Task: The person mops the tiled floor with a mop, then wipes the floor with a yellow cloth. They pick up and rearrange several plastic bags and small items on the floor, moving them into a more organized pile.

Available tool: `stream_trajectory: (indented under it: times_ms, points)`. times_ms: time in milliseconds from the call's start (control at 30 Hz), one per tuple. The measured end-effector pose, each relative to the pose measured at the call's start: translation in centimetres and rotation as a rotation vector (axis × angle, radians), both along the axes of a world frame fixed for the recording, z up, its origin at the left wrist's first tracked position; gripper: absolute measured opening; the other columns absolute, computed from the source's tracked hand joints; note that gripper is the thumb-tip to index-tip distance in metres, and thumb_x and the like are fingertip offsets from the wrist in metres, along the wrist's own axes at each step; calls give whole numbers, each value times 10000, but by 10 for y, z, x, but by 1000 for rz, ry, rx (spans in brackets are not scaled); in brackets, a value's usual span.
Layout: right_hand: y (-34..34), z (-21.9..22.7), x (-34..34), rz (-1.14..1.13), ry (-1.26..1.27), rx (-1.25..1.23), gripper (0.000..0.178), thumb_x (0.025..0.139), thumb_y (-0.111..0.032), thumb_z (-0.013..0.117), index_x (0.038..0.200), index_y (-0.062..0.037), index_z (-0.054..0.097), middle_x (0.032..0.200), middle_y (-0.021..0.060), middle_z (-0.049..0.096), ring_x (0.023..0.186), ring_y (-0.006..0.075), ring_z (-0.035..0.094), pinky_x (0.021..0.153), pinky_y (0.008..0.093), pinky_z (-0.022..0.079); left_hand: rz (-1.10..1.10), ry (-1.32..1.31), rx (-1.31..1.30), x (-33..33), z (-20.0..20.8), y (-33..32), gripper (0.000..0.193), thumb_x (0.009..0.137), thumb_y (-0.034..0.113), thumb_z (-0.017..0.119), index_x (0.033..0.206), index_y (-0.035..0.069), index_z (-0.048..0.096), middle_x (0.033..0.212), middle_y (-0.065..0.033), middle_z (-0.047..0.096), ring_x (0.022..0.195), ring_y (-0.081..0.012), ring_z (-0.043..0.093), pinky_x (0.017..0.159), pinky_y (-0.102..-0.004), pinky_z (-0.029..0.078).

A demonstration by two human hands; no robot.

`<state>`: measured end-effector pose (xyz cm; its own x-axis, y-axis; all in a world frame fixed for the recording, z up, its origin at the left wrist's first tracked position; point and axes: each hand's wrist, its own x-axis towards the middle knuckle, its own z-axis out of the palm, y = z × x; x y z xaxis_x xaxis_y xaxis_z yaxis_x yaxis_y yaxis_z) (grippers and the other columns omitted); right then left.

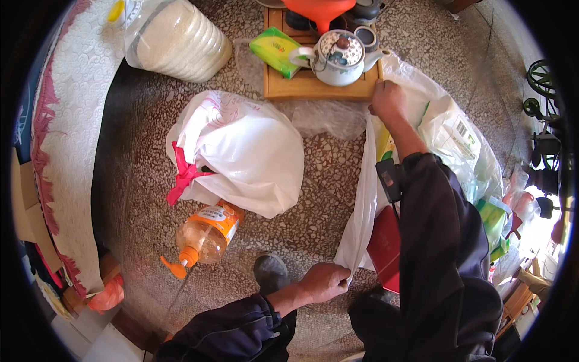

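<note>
Both hands — left hand (324, 281), right hand (387, 99) — gripping white plastic bag (362, 211) rim

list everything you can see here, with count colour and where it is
large white plastic bag: 1, white, right of centre on the floor, held open
tied white plastic bag with a pink tie: 1, white, centre, on the floor
clear pump bottle with orange pump and label: 1, lying on its side below the tied bag
wooden tea tray: 1, light brown, top centre
white patterned ceramic teapot: 1, on the tray
green packet: 1, on the tray's left edge
orange funnel-shaped thing: 1, top edge
red flat box: 1, inside the large bag
white bag of pale grains: 1, top left
speckled stone floor: under everything
left hand: grips the large bag's lower rim
right hand: at the bag's upper rim, beside the tray corner
</note>
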<state>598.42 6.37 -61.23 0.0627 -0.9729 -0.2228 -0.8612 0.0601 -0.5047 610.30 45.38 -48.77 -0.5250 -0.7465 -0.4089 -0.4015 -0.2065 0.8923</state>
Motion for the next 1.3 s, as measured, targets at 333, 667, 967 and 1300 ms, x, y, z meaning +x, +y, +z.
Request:
stream_trajectory:
  times_ms: [333,667,967,1300]
  points:
    - [-10,7,44,372,316,-343,334,959,-205,427,848,22,645,904,220,669,855,404,650,771,473,532,-30,36,47,-11,-7,14,122,773,159,651,736,59,591,721,-112,626,699,-352,626,604,-467,483]
    - [62,51,50,37,-63,-274,278,893,-215,517,1055,-7,604,982,248,639,942,416,627,868,502,493,-257,-203,206,9,-8,33,183,752,273,666,755,92,643,740,-126,658,702,-352,651,626,-475,499]
    - [147,82,-19,351,403,-17,196,810,-110,528,969,-22,600,1025,164,634,987,331,617,871,438,456,-196,-280,16,-6,14,54,154,782,224,637,742,76,621,710,-136,653,647,-344,644,591,-461,503]
    - [244,180,-26,384,-76,-28,196,854,-175,559,991,-46,613,966,140,614,815,327,623,709,441,524,161,-433,282,71,79,65,186,900,245,641,936,67,678,830,-131,690,761,-285,684,671,-376,526]
